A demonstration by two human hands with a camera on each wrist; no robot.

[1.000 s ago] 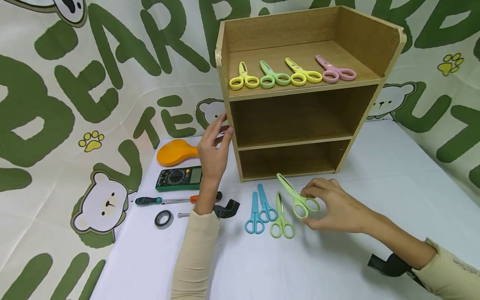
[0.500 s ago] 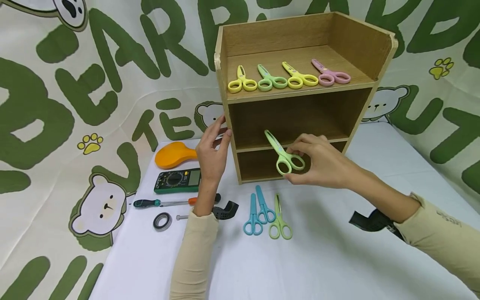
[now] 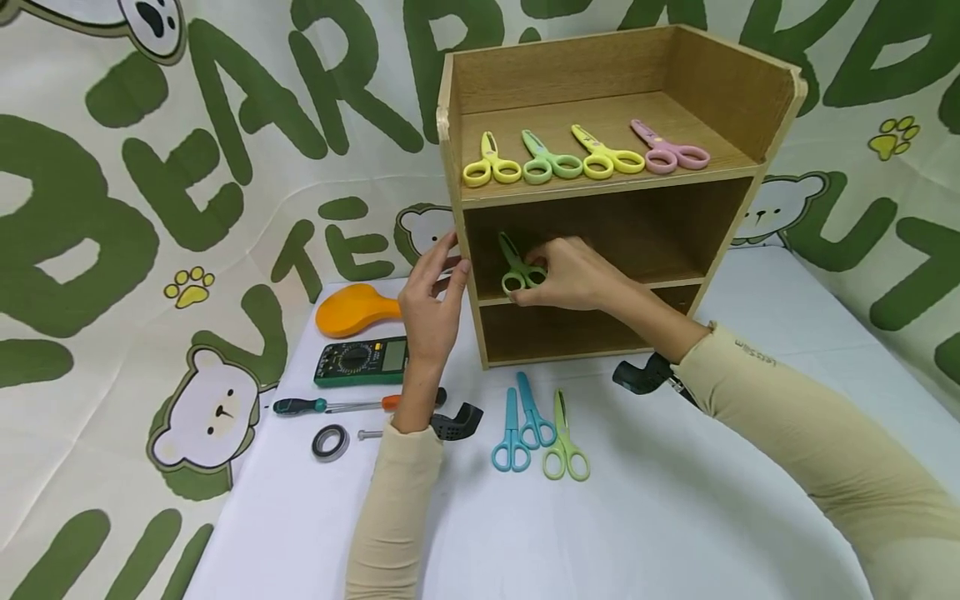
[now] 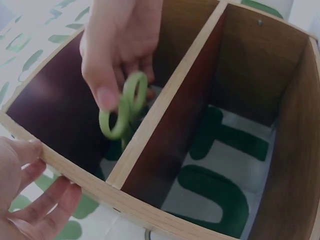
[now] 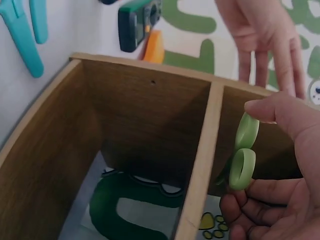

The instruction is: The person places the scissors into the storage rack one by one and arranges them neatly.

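My right hand (image 3: 573, 273) pinches a pair of light green scissors (image 3: 516, 260) by the finger loops, blades pointing back into the middle compartment of a wooden shelf (image 3: 562, 77). In the right wrist view, the thumb presses one loop of the scissors (image 5: 242, 170) while curled fingers sit below the other. My left hand (image 3: 431, 312) rests against the shelf's left side panel, fingers lightly bent; the left wrist view shows its fingertips at the panel's edge (image 4: 90, 185). Two blue scissors (image 3: 511, 437) and another green pair (image 3: 558, 450) lie on the table before the shelf.
Yellow, green and pink scissors (image 3: 663, 152) line the shelf's top tier. At the left lie an orange paddle-like object (image 3: 352, 310), a multimeter (image 3: 360, 360), a screwdriver (image 3: 300, 406), a roll of black tape (image 3: 330, 442) and a bolt (image 3: 370, 434). A printed cloth hangs behind.
My right hand has carried the green scissors up from above the table, leftward and into the middle compartment. My left hand has stayed at the shelf's side.
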